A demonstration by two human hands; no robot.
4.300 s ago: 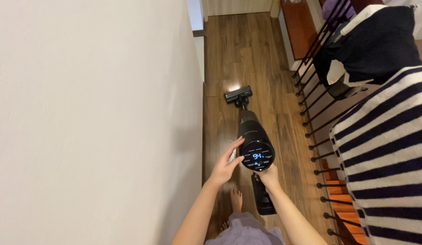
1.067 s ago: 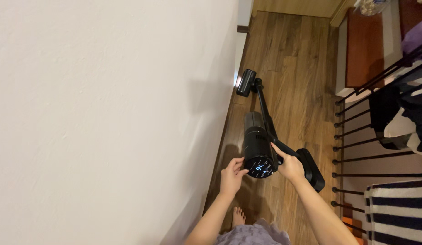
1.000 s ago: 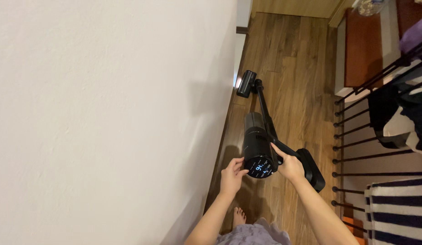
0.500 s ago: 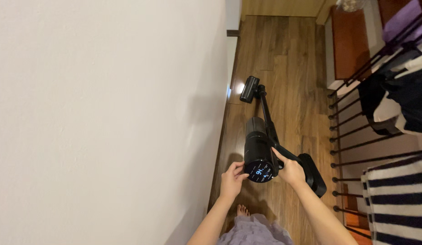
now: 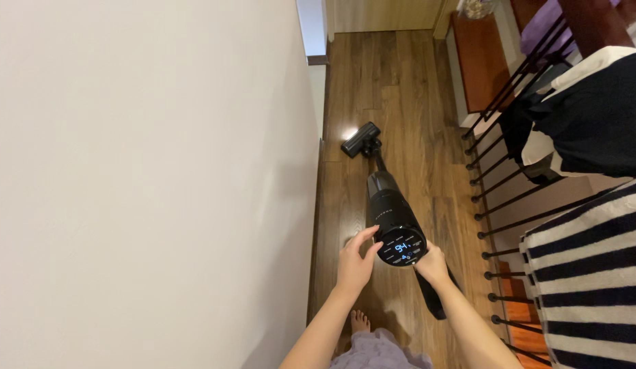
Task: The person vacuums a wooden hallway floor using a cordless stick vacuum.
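- Two bare hands meet at the near end of a black stick vacuum (image 5: 390,212), which runs away along the wooden floor (image 5: 400,75) of a narrow landing.
- Its floor head (image 5: 360,139) rests far off, close to the white wall (image 5: 140,178) on the left, with a small glow beside it.
- Right hand (image 5: 433,263) is closed around the grip under the round lit display (image 5: 401,247), carrying the body.
- Left hand (image 5: 357,258) is open, fingertips touching the display's left rim, not clamped on anything.
- By its looks the machine is rigid and hard-shelled, with most weight near the motor end; the grip seems the sound place to hold, since the smooth barrel would likely slip.
- Black railing bars (image 5: 499,191) line the right side, with a striped cloth (image 5: 591,273) and dark garment (image 5: 591,116) draped over them.
- One bare foot (image 5: 359,320) shows near the bottom.
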